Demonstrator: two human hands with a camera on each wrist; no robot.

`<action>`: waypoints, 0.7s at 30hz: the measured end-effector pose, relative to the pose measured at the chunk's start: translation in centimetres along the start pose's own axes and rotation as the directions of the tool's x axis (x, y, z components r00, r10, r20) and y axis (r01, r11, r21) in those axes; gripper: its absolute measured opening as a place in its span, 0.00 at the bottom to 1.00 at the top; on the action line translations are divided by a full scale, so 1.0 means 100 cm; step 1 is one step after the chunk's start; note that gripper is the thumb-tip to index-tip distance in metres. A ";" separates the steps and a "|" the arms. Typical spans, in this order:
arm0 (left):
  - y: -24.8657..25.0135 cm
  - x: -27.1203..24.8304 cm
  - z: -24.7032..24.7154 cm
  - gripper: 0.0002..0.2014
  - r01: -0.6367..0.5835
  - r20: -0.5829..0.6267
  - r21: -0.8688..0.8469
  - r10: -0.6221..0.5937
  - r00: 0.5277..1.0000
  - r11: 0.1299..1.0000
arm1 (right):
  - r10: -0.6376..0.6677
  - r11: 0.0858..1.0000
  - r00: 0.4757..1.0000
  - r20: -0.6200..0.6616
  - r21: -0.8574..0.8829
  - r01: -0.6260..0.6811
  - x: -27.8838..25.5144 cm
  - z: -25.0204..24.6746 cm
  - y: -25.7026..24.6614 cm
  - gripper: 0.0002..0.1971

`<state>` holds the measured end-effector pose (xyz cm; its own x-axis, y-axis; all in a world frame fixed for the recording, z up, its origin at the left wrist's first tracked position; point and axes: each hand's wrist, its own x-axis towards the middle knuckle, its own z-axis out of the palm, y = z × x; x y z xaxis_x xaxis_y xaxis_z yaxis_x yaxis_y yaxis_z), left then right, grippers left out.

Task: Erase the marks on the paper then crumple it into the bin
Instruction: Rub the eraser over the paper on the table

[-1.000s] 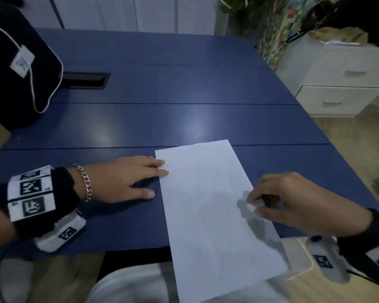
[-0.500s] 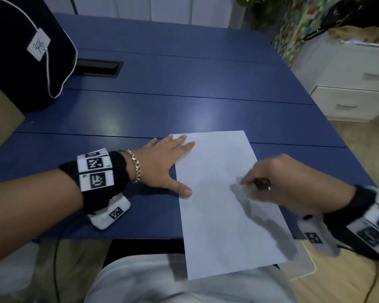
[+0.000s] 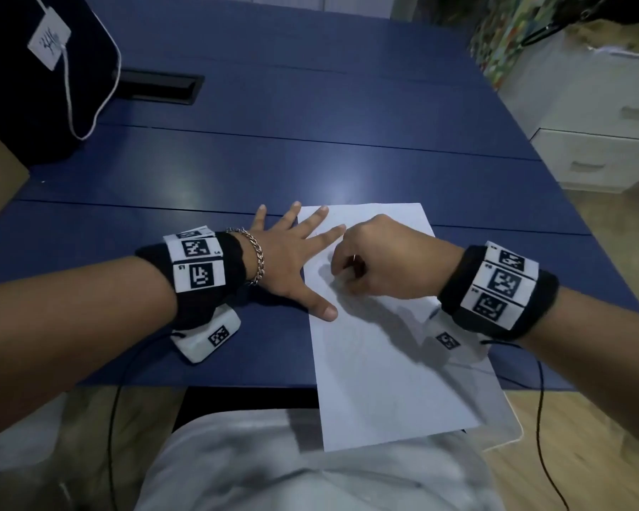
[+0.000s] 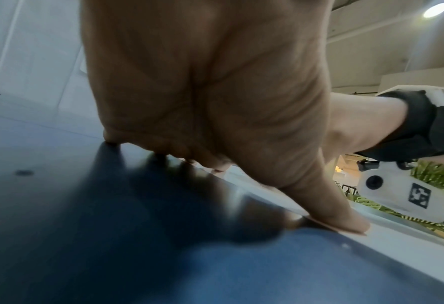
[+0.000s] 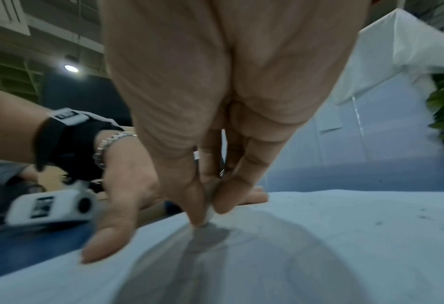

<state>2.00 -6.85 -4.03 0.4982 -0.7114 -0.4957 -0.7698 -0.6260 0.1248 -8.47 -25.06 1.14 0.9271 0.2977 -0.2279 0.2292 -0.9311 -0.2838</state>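
Note:
A white sheet of paper (image 3: 384, 381) lies on the blue table (image 3: 310, 160), and its near end hangs over the table edge above my lap. My left hand (image 3: 299, 260) lies flat with fingers spread, thumb and two fingertips pressing the sheet's left edge. My right hand (image 3: 344, 278) pinches a small white eraser (image 5: 210, 211) between thumb and fingers, its tip on the paper (image 5: 319, 236) close to the left hand (image 5: 127, 195). In the left wrist view my thumb (image 4: 340, 216) presses on the paper's edge (image 4: 410, 253). Faint grey marks and specks show on the sheet.
A black bag (image 3: 34, 86) with a white tag stands at the table's far left, beside a dark cable slot (image 3: 155, 86). A white drawer cabinet (image 3: 587, 142) stands to the right of the table. No bin is in view.
My right hand has slid left and up across the paper with the eraser, ending beside the left hand. The left hand has spread its fingers further onto the sheet.

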 end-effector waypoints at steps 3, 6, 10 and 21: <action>-0.001 0.001 0.000 0.72 -0.001 0.007 -0.001 0.001 1.000 1.000 | -0.007 0.999 1.000 -0.016 -0.034 0.007 0.006 -0.007 0.009 0.05; -0.001 0.002 0.000 0.72 0.004 0.027 -0.008 -0.004 1.000 1.000 | 0.084 0.992 0.979 -0.187 -0.075 -0.100 0.013 -0.010 0.023 0.06; 0.001 0.001 0.000 0.72 0.008 0.040 -0.017 -0.007 0.999 1.000 | -0.004 0.999 0.998 -0.062 -0.034 0.002 0.004 0.000 0.008 0.05; 0.002 0.000 0.000 0.73 0.017 0.016 -0.007 -0.017 1.000 1.000 | 0.021 0.999 0.998 -0.053 -0.024 -0.022 0.003 -0.003 0.001 0.05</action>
<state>1.86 -6.96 -3.99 0.5049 -0.6951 -0.5118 -0.7582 -0.6405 0.1220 -8.08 -25.14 1.27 0.9460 0.2666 -0.1846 0.2156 -0.9423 -0.2561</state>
